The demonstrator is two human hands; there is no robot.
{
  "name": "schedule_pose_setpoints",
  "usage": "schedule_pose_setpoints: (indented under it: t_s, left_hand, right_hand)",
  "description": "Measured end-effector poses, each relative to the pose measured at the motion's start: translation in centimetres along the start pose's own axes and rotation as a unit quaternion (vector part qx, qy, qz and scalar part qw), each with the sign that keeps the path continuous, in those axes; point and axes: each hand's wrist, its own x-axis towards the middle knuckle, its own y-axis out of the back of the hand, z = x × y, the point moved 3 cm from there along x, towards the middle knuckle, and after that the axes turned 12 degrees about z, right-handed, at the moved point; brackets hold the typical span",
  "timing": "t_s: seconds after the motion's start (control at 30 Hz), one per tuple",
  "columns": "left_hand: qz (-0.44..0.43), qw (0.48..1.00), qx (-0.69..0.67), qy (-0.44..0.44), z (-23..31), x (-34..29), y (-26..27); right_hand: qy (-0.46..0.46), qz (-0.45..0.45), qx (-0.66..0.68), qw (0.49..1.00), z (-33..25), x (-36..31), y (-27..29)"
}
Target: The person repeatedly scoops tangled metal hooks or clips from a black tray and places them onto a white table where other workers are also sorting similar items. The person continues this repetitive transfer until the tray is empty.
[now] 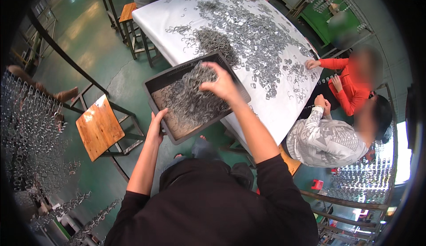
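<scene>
A dark plastic tray (193,135) holds many small grey curved metal pieces (186,108), heaped toward its far right side. My left hand (156,124) grips the tray's near left edge, thumb over the rim. Inside the tray, my right hand (219,85) is curled round a clump of the metal pieces (199,78), lifted a little above the rest. The tray is tilted and its far right part overlaps the corner of the white-covered table (155,17). On that table lies a dense pile of similar pieces (215,44) just beyond the tray.
Loose metal pieces (262,37) spread across the table. A person in orange (350,84) and one in a patterned white top (328,139) sit at the right; others are at the far end. A wooden stool (101,127) stands left. Racks of hanging metal parts (31,135) line the far left.
</scene>
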Motion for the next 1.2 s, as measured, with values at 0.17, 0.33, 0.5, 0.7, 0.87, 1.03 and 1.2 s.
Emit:
schedule_pose_setpoints:
  t_s: [0.17, 0.33, 0.5, 0.7, 0.87, 1.03, 1.2]
  left_hand:
    - [0.005, 0.999, -0.038, 0.002, -0.7, 0.7, 0.1]
    - [0.004, 0.996, -0.084, 0.011, -0.9, 0.9, 0.4]
    - [0.037, 0.994, -0.107, 0.007, -1.1, 1.1, -0.1]
    - [0.058, 0.995, -0.076, 0.012, -1.0, 0.4, 0.1]
    - [0.049, 0.995, -0.091, 0.009, -0.7, 0.1, -0.2]
    - [0.079, 0.993, -0.086, 0.005, -0.2, -0.6, -0.7]
    - [0.103, 0.99, -0.087, 0.036, 0.1, -0.9, -1.1]
  right_hand:
    - [-0.128, -0.012, 0.089, 0.988, 3.2, -0.7, -1.9]
    - [-0.041, 0.011, 0.217, 0.975, 2.0, 0.8, 0.2]
    - [-0.162, -0.028, 0.05, 0.985, 3.2, 0.2, -1.1]
    - [-0.141, -0.039, 0.199, 0.969, 4.1, -0.6, -1.9]
    - [-0.139, -0.019, 0.088, 0.986, 4.5, -0.6, -1.9]
    - [-0.144, -0.021, 0.149, 0.978, 5.0, -0.1, -1.9]
    - [-0.138, -0.006, 0.159, 0.978, 3.9, 0.5, -0.7]
